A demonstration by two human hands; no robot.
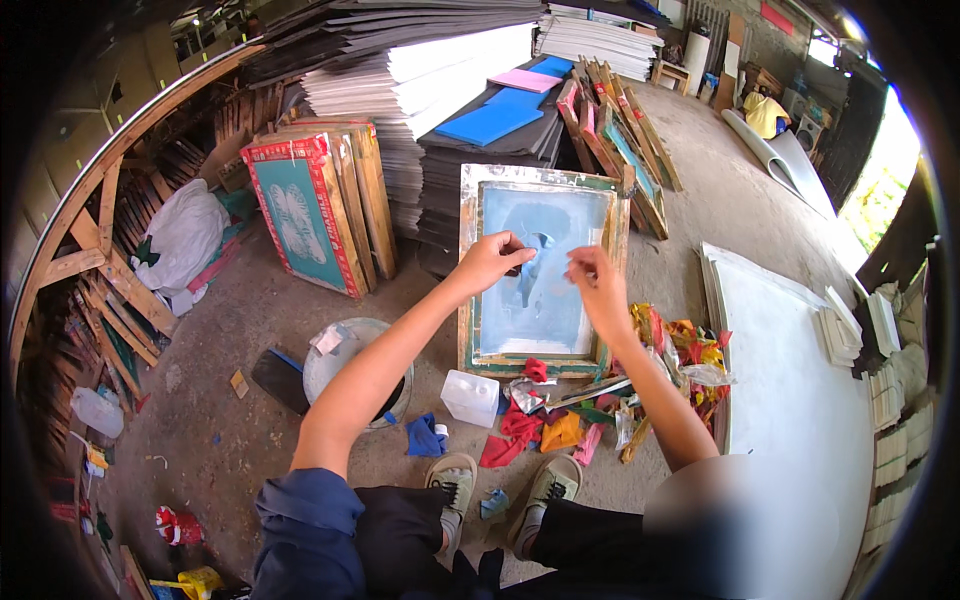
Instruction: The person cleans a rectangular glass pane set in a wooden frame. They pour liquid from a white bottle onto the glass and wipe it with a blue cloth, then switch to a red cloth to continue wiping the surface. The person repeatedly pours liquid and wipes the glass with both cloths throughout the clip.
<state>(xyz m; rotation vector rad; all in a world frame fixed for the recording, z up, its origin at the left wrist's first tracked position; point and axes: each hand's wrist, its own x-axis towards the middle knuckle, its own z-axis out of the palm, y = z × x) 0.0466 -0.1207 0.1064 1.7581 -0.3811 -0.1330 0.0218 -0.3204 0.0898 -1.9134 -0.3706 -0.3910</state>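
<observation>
A wooden-framed printing screen (493,330) with a pale blue mesh leans upright in front of me. Both hands are raised before its mesh. My left hand (492,264) is closed in a pinch, and a small dark bit shows under its fingertips, too small to name. To its right, my right hand (600,287) has its fingers curled together, slightly blurred; whatever they hold, if anything, cannot be made out. Between the hands, a darker blue irregular patch (530,284) shows on the mesh.
Coloured rags (520,428), a white plastic container (470,398) and a round tub (320,368) stand or lie near my feet. More framed screens (305,215) lean at left, before stacks of sheets (400,140). A large white panel (790,360) lies at right.
</observation>
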